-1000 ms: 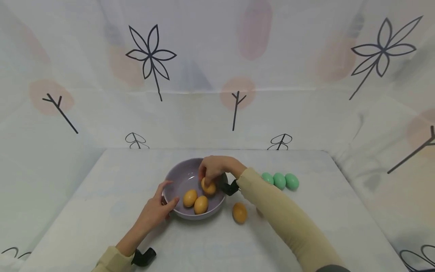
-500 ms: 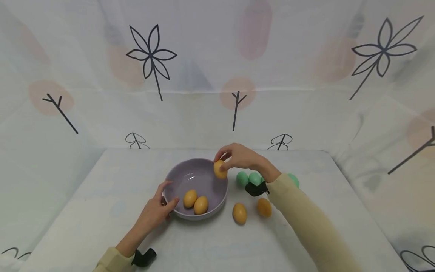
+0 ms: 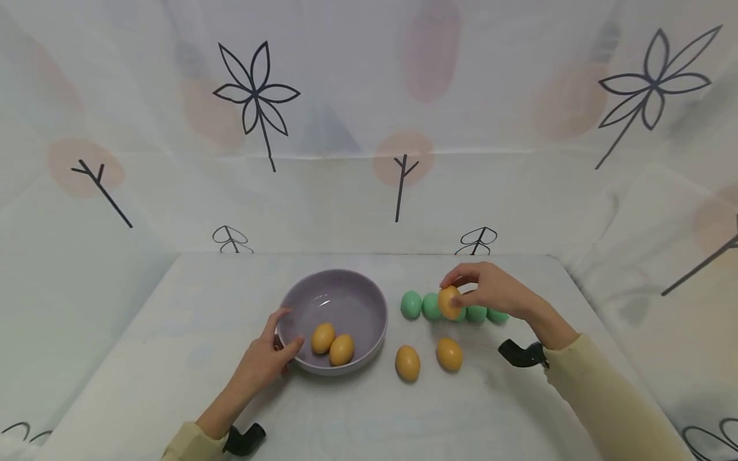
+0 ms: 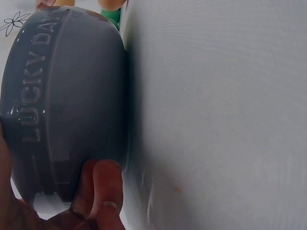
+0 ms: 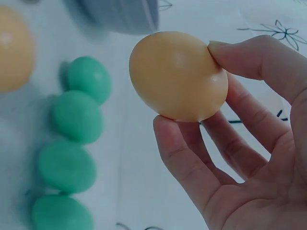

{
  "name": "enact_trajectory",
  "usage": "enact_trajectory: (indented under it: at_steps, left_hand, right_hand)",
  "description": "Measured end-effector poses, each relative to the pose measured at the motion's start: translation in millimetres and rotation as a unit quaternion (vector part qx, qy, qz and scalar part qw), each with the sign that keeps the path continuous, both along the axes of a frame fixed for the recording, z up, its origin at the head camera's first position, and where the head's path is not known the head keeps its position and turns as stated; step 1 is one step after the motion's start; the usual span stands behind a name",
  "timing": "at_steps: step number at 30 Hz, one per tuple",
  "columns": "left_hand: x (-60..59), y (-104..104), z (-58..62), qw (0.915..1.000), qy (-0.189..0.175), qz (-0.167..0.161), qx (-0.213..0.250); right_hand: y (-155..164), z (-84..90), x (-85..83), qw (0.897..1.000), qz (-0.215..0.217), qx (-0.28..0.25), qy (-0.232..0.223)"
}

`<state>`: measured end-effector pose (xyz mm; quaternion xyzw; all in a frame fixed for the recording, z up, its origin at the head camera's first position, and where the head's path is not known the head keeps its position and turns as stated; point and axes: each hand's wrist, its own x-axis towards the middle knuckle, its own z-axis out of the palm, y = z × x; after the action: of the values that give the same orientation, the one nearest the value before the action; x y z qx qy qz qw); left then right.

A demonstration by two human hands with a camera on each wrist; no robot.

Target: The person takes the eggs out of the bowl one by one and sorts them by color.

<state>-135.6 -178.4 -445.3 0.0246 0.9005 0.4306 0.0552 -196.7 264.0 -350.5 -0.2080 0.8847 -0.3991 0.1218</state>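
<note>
My right hand (image 3: 487,289) pinches an orange egg (image 3: 449,302) (image 5: 178,76) above a row of several green eggs (image 3: 412,305) (image 5: 76,116) on the table. A grey-purple bowl (image 3: 300,299) (image 4: 62,105) stands left of centre with two orange eggs (image 3: 323,337) inside. My left hand (image 3: 271,355) holds the bowl's near-left rim, thumb on its outer wall (image 4: 98,187). Two more orange eggs (image 3: 407,362) (image 3: 449,354) lie on the table between the bowl and my right arm.
A white patterned cloth covers the table (image 3: 173,333) and hangs as a backdrop (image 3: 369,128) behind and to both sides. The table's far edge meets the backdrop just beyond the bowl and the eggs.
My right hand lifted an orange egg out of the bowl and carried it right, over the green eggs. My left hand has stayed on the bowl's rim.
</note>
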Motion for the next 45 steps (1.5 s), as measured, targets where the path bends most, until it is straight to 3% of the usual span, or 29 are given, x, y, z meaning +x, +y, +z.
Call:
enact_trajectory:
  at_steps: [10, 22, 33, 40, 45]
  left_hand:
    - [0.0, 1, 0.3, 1.0, 0.001, -0.007, 0.003]
    - [0.4, 1, 0.4, 1.0, 0.003, -0.004, 0.006]
    - [1.2, 1, 1.9, 1.0, 0.001, 0.0, 0.005]
    - [1.1, 1, 2.1, 1.0, 0.002, 0.0, 0.006]
    - [0.7, 0, 1.6, 1.0, 0.002, 0.001, 0.009]
  right_hand:
    - [38, -32.4, 27.7, 0.999, -0.025, -0.004, -0.032]
    - [44, -62.6, 47.1, 0.998, -0.034, -0.015, -0.051]
    - [36, -80.5, 51.1, 0.997, -0.025, -0.033, -0.058]
    - [30, -87.6, 51.3, 0.994, -0.022, -0.058, -0.092]
    - [28, -90.5, 53.6, 0.993, 0.005, -0.082, -0.09]
